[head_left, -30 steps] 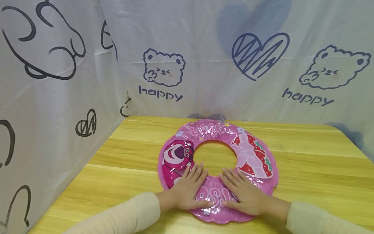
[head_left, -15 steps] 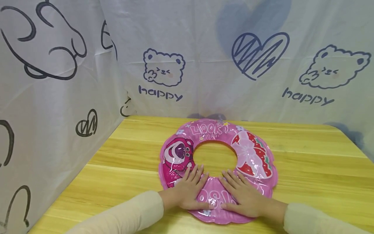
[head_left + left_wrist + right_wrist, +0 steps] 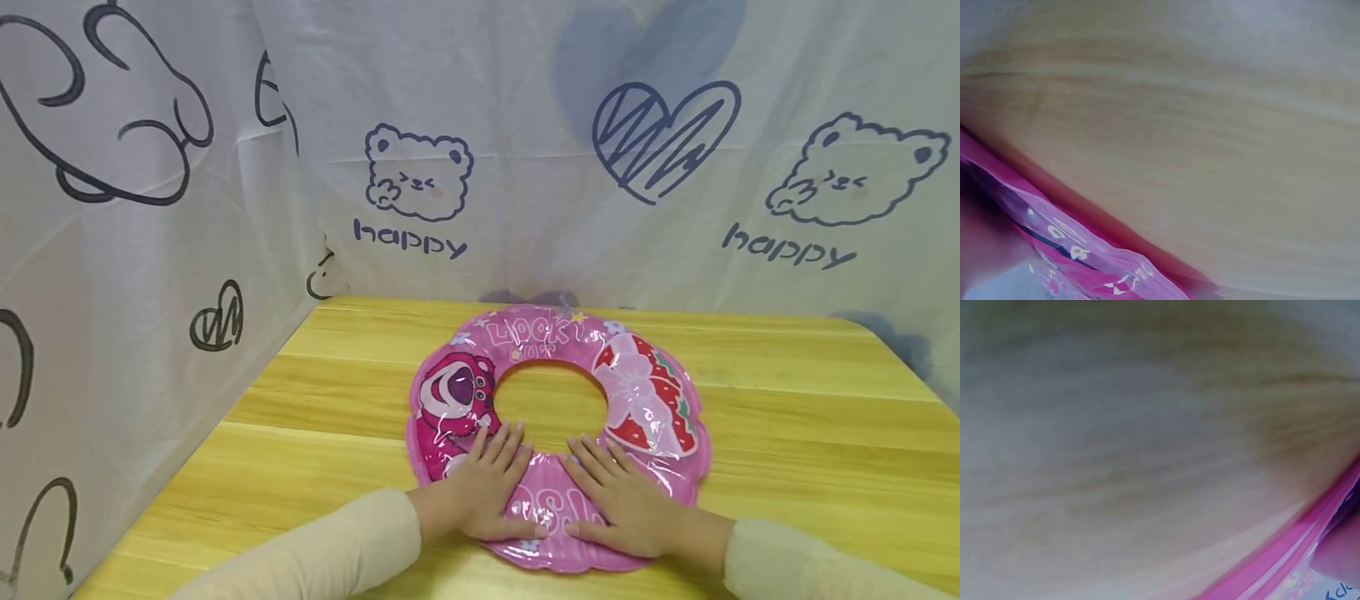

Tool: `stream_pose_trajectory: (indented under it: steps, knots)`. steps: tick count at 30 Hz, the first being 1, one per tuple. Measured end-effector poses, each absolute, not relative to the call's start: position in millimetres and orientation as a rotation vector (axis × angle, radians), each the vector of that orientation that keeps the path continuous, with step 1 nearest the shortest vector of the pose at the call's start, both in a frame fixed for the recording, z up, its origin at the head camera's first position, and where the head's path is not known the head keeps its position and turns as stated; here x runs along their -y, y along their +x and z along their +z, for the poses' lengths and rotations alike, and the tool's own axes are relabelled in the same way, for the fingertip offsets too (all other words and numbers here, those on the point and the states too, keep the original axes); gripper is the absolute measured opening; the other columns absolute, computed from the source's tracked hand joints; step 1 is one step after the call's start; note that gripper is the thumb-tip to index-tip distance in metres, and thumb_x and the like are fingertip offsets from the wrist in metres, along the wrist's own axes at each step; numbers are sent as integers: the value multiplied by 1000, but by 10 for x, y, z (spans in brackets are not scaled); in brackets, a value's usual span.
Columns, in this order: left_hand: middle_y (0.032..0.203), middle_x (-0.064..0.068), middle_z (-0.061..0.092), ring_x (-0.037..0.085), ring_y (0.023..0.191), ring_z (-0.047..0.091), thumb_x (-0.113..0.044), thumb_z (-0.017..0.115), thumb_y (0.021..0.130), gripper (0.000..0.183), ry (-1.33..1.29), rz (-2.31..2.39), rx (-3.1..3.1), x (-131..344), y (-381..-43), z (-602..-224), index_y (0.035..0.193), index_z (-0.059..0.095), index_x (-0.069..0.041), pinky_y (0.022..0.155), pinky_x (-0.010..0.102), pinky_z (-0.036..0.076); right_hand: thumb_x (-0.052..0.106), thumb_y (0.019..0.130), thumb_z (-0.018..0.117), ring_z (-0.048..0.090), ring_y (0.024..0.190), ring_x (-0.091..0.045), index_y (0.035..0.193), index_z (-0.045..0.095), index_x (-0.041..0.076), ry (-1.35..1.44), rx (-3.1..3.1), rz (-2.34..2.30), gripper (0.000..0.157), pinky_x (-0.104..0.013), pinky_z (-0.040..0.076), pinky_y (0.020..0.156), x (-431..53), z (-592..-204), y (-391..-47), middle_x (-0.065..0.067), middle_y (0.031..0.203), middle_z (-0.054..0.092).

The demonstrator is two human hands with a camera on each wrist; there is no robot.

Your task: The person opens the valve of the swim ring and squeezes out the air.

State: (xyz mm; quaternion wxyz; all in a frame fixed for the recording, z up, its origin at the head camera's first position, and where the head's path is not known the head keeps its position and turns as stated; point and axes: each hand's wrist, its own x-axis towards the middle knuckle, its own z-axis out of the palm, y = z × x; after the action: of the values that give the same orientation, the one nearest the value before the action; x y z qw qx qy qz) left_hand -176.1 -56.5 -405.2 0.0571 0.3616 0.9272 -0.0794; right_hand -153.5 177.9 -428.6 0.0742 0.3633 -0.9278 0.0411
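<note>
A person's left hand [image 3: 489, 492] and right hand [image 3: 632, 507] lay flat, fingers outstretched and clasping nothing, on the near side of a pink swim ring [image 3: 558, 487] set on a wood-grain counter [image 3: 817, 450] before a printed cloth [image 3: 536, 175]. Fingertips reached toward the ring's inner edge, and the thumbs pointed at each other across its pale lettering. The step in hand appeared to be pressing or steadying the ring; the next move, by the look of it, called for even weight from both palms, or for fingers tucked under the rim should it be lifted. No container was in view. The ring looked plump, presumably with air inside, though how much could not be told; bare counter showed through its hole.
</note>
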Motion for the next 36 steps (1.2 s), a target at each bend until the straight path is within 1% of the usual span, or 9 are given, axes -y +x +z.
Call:
stream_pose_trajectory:
  steps: [3,6,10,17,23,26,29,32,36]
  knots:
    - [157,13,9,30,145,9,-79,31,80,99,1122,-298,-2823,561,-1766,-4032,149,18,-9,117,49,10,56,92,41,26,138,-38,142,35,3,1101,2800,144,74,-18,-25,108,-1779,-4262,-1531,-20,149,29]
    - [156,12,16,31,144,15,-78,32,80,98,1157,-301,-2835,561,-1783,-4023,148,22,-8,116,51,14,55,92,41,25,138,-38,142,34,2,1124,2812,168,73,-17,-24,107,-1793,-4238,-1530,-20,150,28]
    - [155,11,20,31,143,19,-78,34,79,99,1193,-239,-2836,581,-1809,-4014,148,21,-8,116,52,13,56,91,42,27,137,-37,142,34,2,1167,2777,158,74,-15,-23,108,-1838,-4217,-1546,-19,150,29]
    - [155,12,18,33,143,18,-74,40,81,98,1302,-119,-2844,747,-1924,-4019,149,17,-7,116,53,12,58,89,45,33,135,-36,143,36,9,1216,2659,86,73,-17,-19,111,-1945,-4185,-1624,-14,148,35]
    - [156,15,14,37,143,13,-71,44,81,98,1317,-64,-2891,870,-2036,-3995,148,18,-5,115,55,11,54,89,50,33,134,-37,142,36,8,1182,2634,123,72,-18,-17,113,-2056,-4169,-1683,-17,147,35]
    - [156,16,12,38,143,11,-70,44,80,97,1343,-21,-2870,882,-2054,-4003,148,18,-6,115,55,10,53,88,51,30,136,-37,143,34,8,1167,2645,151,73,-19,-17,113,-2120,-4173,-1707,-17,148,34]
    - [156,15,10,38,143,9,-70,44,80,97,1357,-7,-2843,885,-2056,-4029,149,18,-8,115,56,8,52,89,51,19,142,-31,144,32,8,1143,2676,190,73,-18,-17,113,-2183,-4181,-1734,-17,149,32]
    - [157,14,9,37,143,8,-71,44,80,97,1350,-23,-2841,890,-2053,-4076,149,16,-10,115,57,7,50,89,52,12,144,-27,145,32,7,1113,2700,205,73,-18,-16,113,-2238,-4188,-1759,-19,149,30]
    - [157,15,7,36,144,7,-73,44,79,98,1346,-40,-2862,895,-2048,-4129,150,13,-12,114,57,6,51,89,51,13,143,-32,145,31,6,1078,2748,217,74,-16,-18,111,-2280,-4201,-1775,-21,150,28]
